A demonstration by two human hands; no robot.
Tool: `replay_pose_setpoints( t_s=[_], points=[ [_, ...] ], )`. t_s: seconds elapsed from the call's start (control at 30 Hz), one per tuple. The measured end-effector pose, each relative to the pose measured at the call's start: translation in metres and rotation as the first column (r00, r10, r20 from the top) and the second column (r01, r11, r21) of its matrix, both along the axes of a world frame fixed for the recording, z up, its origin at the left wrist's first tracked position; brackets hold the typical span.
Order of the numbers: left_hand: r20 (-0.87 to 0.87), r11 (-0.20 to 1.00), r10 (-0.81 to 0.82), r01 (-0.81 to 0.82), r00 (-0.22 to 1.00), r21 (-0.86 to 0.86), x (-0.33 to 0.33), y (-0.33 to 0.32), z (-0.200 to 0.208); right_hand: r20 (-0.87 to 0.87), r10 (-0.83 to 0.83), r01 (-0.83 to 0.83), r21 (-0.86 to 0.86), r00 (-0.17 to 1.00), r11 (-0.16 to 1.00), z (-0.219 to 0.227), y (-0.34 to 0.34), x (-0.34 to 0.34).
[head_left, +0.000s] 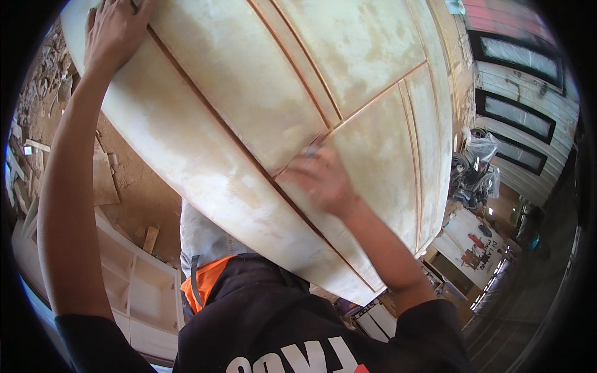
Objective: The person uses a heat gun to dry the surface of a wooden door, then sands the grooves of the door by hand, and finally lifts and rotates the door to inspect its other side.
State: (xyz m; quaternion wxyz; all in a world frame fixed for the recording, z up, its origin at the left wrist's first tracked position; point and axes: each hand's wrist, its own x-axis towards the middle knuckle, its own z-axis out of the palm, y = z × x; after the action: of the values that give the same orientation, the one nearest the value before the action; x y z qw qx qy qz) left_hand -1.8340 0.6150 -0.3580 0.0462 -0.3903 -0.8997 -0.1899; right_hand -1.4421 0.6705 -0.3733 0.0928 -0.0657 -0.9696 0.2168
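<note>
Left hand (115,31) grips the far left edge of the door panel (249,105), fingers curled over the rim, palm flat on the face, arm stretched out long from the lower left. Right hand (320,177) presses down on the panel near its middle, fingers bent close over a small greyish piece (313,148) at the fingertips; motion blur hides what it is and how tight the hold is — cannot tell.

Door panel: large, pale, putty-smeared wood, fills the upper middle of view, running from far left to near right. Raised fields split by thin reddish-brown grooves; the right hand sits where several grooves meet.

Left of and beneath the panel: dirt floor (140,199) strewn with wood offcuts (104,180) and rubble. Near left: white cabinet frame (134,292) with open compartments, lying on the ground.

Far right: wall with dark-framed glazed panels (519,115). Below them a clutter heap with plastic bags (476,171), then a white board (476,242) carrying small coloured items.

Near centre: person's dark shirt, orange cloth (205,283) and grey fabric showing at the panel's near edge.
</note>
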Motion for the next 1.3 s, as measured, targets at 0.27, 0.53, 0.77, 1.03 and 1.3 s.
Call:
replay_pose_setpoints(
  t_s=[0.27, 0.53, 0.77, 1.03, 1.3],
  points=[
    [-0.207, 0.999, -0.016, 0.007, 0.978, -0.045, -0.065, -0.013, -0.069, -0.062, -0.119, 0.122, 0.042, 0.991, 0.992, -0.005, -0.004, 0.0],
    [-0.283, 0.997, -0.035, 0.016, 0.959, -0.07, -0.065, -0.008, -0.073, -0.043, -0.232, 0.235, 0.245, 0.972, 0.941, -0.003, 0.072, 0.016],
    [-0.298, 0.998, -0.044, 0.028, 0.953, -0.058, -0.069, -0.012, -0.074, -0.054, -0.106, 0.11, 0.084, 0.993, 0.99, 0.011, 0.04, 0.001],
    [-0.258, 0.998, -0.046, 0.033, 0.965, -0.053, -0.067, -0.01, -0.073, -0.078, -0.12, 0.121, 0.003, 0.99, 0.993, 0.004, -0.017, -0.01],
    [-0.3, 0.998, -0.047, 0.03, 0.953, -0.062, -0.072, -0.008, -0.081, 0.019, -0.369, 0.369, -0.063, 0.929, 0.927, -0.011, 0.008, 0.011]
  ],
)
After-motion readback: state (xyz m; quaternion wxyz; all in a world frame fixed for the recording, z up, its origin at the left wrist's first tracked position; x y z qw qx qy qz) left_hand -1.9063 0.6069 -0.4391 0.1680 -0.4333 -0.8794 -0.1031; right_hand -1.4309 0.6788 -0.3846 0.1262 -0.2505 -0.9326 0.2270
